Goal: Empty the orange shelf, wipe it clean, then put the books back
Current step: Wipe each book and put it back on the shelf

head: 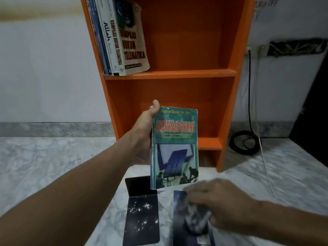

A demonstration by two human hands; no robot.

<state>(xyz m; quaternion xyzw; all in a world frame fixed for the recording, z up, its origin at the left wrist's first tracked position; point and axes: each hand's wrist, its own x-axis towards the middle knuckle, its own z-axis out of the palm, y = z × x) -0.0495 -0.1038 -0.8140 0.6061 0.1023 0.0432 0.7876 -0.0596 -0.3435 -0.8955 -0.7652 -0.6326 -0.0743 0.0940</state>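
Orange shelf (170,73) stands on a grey marbled floor (53,166) against the wall. Upper board: a row of books (122,38) upright at the left end, the outermost leaning. Lower compartment bare. Floor before the shelf: one dark book (142,221), one blue book (181,228), lying flat, apart.
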